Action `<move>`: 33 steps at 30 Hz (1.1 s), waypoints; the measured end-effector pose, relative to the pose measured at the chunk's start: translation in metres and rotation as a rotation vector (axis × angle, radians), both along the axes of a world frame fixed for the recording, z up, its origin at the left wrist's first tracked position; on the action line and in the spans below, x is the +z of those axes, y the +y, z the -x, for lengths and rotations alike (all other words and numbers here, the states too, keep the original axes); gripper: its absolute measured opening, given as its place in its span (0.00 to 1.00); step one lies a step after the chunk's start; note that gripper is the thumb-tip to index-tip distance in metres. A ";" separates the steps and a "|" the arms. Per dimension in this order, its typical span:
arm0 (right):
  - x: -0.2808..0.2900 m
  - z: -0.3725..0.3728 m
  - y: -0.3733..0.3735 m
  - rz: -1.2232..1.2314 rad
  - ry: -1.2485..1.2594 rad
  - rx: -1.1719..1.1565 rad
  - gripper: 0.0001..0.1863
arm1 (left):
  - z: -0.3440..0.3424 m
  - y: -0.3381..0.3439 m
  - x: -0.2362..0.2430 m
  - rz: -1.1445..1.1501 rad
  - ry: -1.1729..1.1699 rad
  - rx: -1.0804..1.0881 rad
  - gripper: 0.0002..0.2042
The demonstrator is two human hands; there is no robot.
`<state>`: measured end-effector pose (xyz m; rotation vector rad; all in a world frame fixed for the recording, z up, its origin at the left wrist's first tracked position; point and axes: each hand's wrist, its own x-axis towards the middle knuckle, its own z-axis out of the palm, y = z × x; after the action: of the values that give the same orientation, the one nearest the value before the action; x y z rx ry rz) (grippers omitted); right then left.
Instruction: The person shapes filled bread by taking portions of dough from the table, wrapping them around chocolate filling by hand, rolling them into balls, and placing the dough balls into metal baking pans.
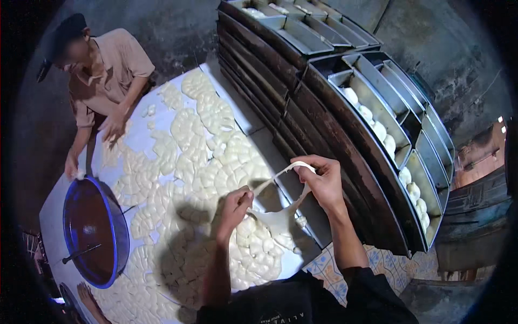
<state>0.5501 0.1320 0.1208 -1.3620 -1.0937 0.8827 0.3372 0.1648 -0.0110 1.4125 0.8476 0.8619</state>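
Black shirt cloth (264, 302) fills the lower edge of my view, nearest the lens, with two bare forearms reaching out ahead of it. From my end of the feed I count one stretched dough sheet (278, 220), held in the air between both hands above the near right part of the bench (54, 216). Its long axis slants from the left hand (233, 211), lower and nearer, up toward the right hand (325, 181). One narrow strand runs along the upper side and a wider web sags below; whether the gap between is open or thin film, I can't tell.

I see the left hand curled closed, pinching one end; the right has thumb and fingers pressed together on the other.

Beneath them, flattened dough pieces (191, 129) cover much of the bench, too crowded for me to count. To the left I have one blue-rimmed basin (124, 232), brown inside, with one thin dark rod (81, 254) across it. One co-worker (110, 70) leans in at the far left, one hand over the dough, the other near the basin's rim with a small white lump.

On the right I count two stacks of trays, front (345, 146) and rear (253, 59), topped with metal loaf pans. Two pans in the front stack hold rows of dough balls (379, 130), at least four each.
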 end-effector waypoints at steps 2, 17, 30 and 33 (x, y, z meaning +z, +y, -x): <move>0.017 -0.003 0.002 -0.050 0.033 0.009 0.09 | -0.009 0.002 0.013 0.028 -0.132 0.085 0.18; 0.094 0.001 -0.004 -0.448 0.374 0.141 0.14 | -0.024 -0.008 0.052 -0.197 0.046 0.274 0.08; 0.149 -0.016 0.013 -0.843 0.465 -0.184 0.08 | -0.023 -0.018 -0.007 -0.204 0.096 0.012 0.21; 0.148 -0.014 0.025 -0.875 0.490 -0.137 0.09 | -0.019 -0.023 -0.002 -0.126 0.097 -0.074 0.24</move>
<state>0.5639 0.1574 0.2691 -0.4474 -0.8247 0.4863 0.3558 0.1419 -0.0130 1.5972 0.8199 0.8074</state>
